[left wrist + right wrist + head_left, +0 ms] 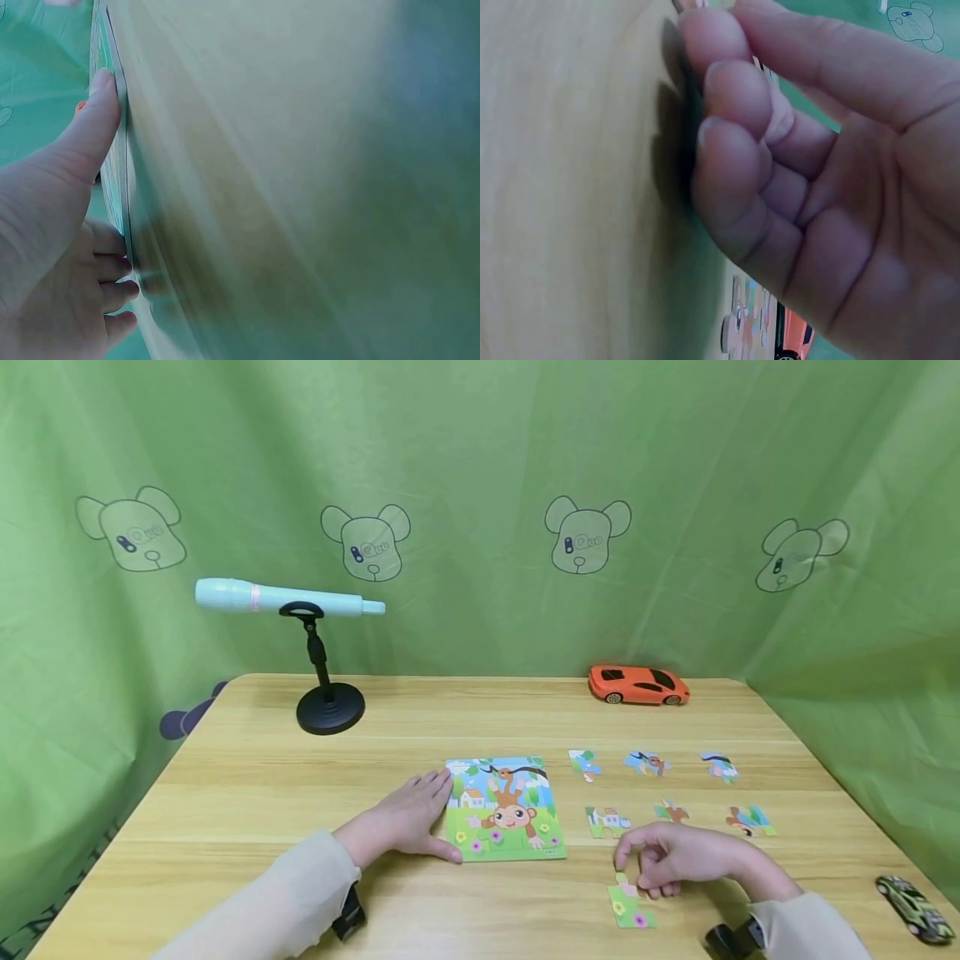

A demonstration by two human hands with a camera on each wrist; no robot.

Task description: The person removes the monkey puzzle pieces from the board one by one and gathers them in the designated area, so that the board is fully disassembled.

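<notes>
A square puzzle board (504,810) with a hanging monkey picture lies on the table; a faint piece outline shows along its lower part. My left hand (416,818) rests at the board's left side, fingers extended, its thumb (101,112) along the edge. To the right, my right hand (678,860) has curled fingers at the top of a green puzzle piece (628,906) with yellow and pink flowers. Index finger and thumb pinch the piece's upper end, which they partly cover. In the right wrist view, the fingertips (727,154) hide most of the piece.
Several loose puzzle pieces lie in two rows, including a bird piece (648,763) and a house piece (606,822). A toy microphone (292,599) sits on a black stand (330,706). An orange toy car (637,685) stands behind, a camouflage toy car (913,908) at right.
</notes>
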